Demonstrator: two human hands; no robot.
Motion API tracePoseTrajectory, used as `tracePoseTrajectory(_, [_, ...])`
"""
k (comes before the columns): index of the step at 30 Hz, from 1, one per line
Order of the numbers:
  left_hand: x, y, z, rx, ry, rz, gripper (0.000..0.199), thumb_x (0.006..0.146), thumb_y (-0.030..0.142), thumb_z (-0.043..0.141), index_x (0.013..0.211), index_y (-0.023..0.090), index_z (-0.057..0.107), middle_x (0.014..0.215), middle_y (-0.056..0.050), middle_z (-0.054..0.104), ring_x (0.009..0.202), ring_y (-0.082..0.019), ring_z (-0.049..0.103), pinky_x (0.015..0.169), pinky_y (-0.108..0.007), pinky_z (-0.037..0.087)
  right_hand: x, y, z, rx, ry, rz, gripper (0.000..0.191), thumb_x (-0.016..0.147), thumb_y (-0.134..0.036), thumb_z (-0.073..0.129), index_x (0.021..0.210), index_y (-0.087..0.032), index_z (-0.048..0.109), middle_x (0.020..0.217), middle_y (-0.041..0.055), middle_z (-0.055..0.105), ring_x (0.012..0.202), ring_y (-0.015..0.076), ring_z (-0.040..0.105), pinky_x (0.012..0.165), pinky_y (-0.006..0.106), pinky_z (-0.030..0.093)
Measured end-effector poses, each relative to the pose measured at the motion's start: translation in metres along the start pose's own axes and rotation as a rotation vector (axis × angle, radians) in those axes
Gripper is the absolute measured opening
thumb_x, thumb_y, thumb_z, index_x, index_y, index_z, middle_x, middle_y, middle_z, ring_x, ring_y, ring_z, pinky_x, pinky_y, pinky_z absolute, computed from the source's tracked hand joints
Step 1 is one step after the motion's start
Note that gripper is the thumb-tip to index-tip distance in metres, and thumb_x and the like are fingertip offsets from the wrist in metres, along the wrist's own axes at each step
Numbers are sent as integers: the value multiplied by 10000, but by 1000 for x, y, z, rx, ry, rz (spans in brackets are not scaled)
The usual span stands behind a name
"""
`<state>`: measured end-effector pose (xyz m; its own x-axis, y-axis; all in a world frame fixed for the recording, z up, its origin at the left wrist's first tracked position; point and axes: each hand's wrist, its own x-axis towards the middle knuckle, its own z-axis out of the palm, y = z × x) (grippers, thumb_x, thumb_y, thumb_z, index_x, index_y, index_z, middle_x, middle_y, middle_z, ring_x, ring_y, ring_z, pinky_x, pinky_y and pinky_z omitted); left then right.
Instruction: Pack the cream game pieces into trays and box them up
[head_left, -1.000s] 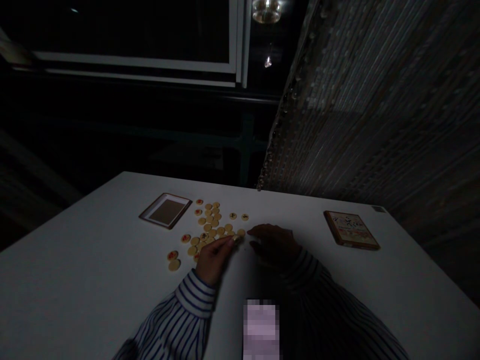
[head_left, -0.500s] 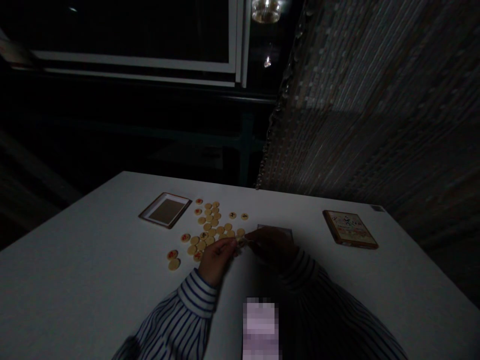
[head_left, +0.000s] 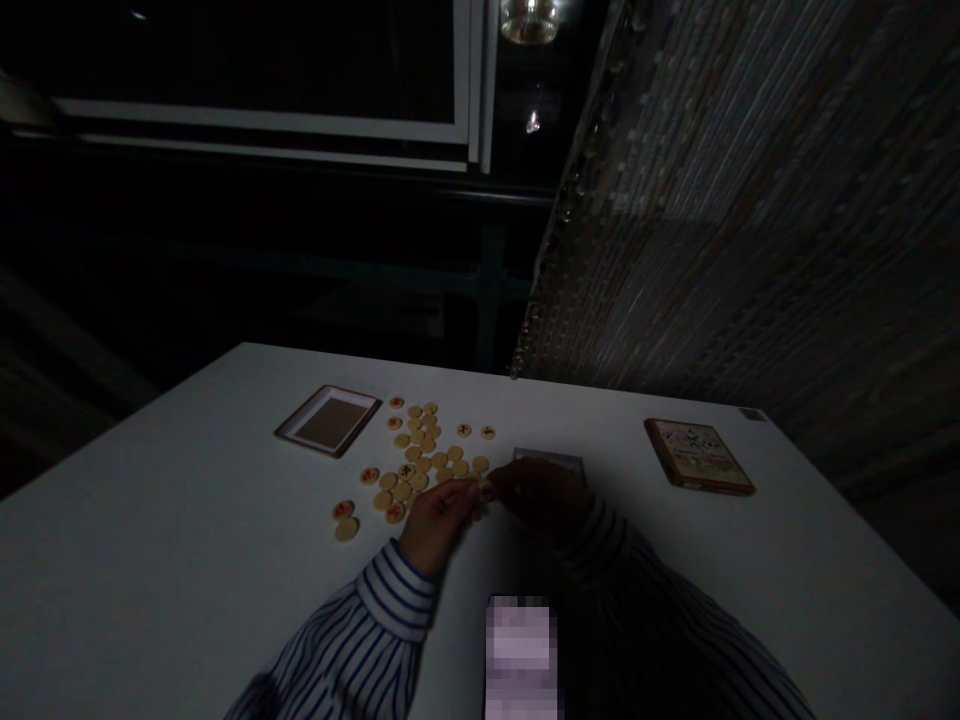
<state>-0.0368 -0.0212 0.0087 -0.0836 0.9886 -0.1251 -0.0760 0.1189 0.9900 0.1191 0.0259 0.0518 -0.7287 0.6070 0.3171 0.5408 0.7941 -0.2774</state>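
Between my two hands, over the white table (head_left: 225,560), is a round Chinese chess piece (head_left: 486,491) with a dark character on its face. My left hand (head_left: 437,522) pinches its left edge between thumb and fingers. Closed around the opposite edge are the fingertips of my right hand (head_left: 544,495), which lies in deep shadow. Beyond and to the left of my hands spread several pale wooden chess pieces (head_left: 401,491), many showing blank faces. A few show red characters, such as the red-marked piece (head_left: 370,476). Two black-marked pieces (head_left: 464,431) lie apart at the back.
An open box tray (head_left: 328,420) stands at the back left. A grey tray-like thing (head_left: 555,458) is partly hidden behind my right hand. To the right lies a decorated box lid (head_left: 699,457). A blurred-out phone-like object (head_left: 521,655) is at the front; a string curtain (head_left: 675,250) hangs behind.
The piece between my fingers has tilted, so its marked face shows more clearly than before. Both hands stay in nearly the same place, and the loose pieces have not moved.
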Motion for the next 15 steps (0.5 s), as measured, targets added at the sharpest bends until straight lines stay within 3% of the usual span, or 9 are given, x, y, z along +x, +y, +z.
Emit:
tracePoseTrajectory(6, [-1, 6, 1, 9, 26, 68, 317, 639, 412, 597, 783, 135, 649, 682, -48, 659, 606, -125, 573, 583, -231, 435, -1, 2, -1, -64, -37, 0, 190, 815, -225, 414, 801, -177, 597, 744, 43, 647, 685, 132, 589, 610, 228, 416])
tracePoseTrajectory(9, [-2, 11, 0, 50, 22, 81, 292, 617, 378, 622, 786, 142, 656, 766, -63, 678, 728, -165, 601, 686, -271, 459, -3, 2, -1, -115, -46, -8, 198, 813, -227, 414, 812, -168, 603, 746, 55, 650, 697, 147, 592, 619, 242, 419])
tracePoseTrajectory(15, [-2, 9, 3, 81, 13, 98, 264, 614, 351, 622, 778, 147, 661, 769, -61, 684, 749, -181, 609, 717, -290, 469, -6, 0, 0, -144, -50, 3, 213, 814, -249, 411, 788, -165, 604, 737, 55, 651, 699, 153, 597, 622, 253, 420])
